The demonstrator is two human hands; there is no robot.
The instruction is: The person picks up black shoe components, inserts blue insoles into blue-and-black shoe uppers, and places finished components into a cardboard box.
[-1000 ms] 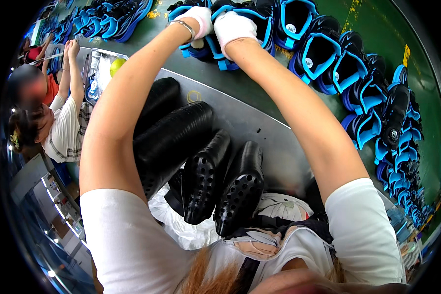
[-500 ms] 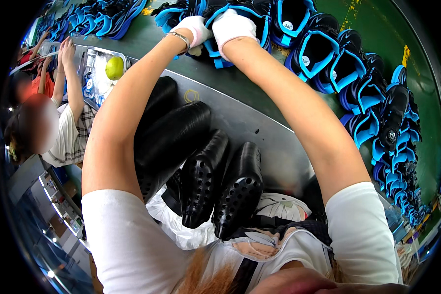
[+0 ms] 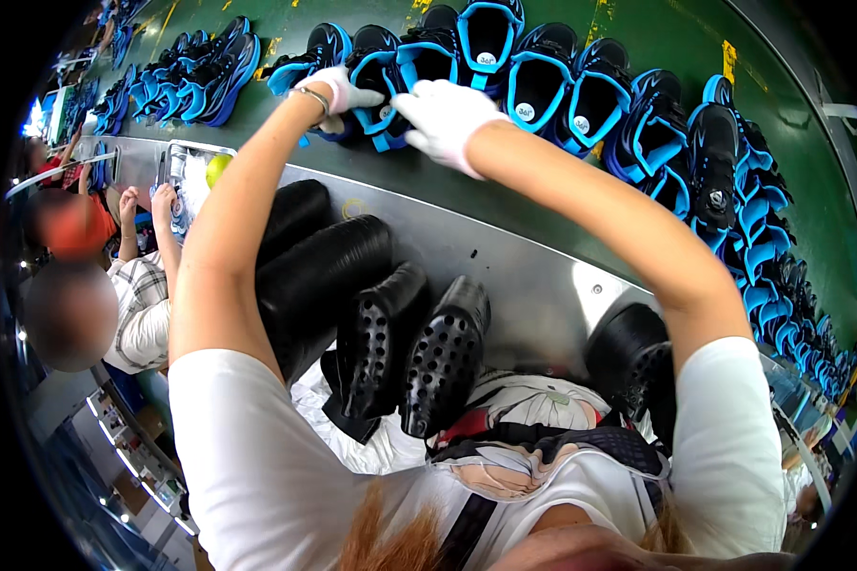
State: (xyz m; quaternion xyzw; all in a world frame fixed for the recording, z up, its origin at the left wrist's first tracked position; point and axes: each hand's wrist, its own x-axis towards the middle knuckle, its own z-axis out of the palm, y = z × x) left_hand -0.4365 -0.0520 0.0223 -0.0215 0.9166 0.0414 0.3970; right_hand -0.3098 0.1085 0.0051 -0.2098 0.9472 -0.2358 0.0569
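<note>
Both my hands wear white gloves and are over a row of black sneakers with bright blue collars on a green surface. My left hand [image 3: 341, 98] lies at the side of a sneaker [image 3: 375, 65], fingers stretched across its lower collar; whether it presses on the shoe is unclear. My right hand [image 3: 448, 124] hangs just right of it, in front of another sneaker [image 3: 428, 57], with fingers extended and nothing in them. A round white label shows inside some shoes.
Between my arms a metal ledge [image 3: 533, 262] borders the green surface. Near me rest black shiny forms with holes [image 3: 448, 357] and a thick black roll-like form [image 3: 328, 262]. More sneakers [image 3: 709, 157] curve down the right. At left, a person sits beside a tray [image 3: 195, 171] with a yellow-green fruit [image 3: 217, 169].
My right hand has drawn back from the shoes and its fingers have straightened. My left hand has shifted slightly left and down. The view has turned, and the person at left has lowered their hands.
</note>
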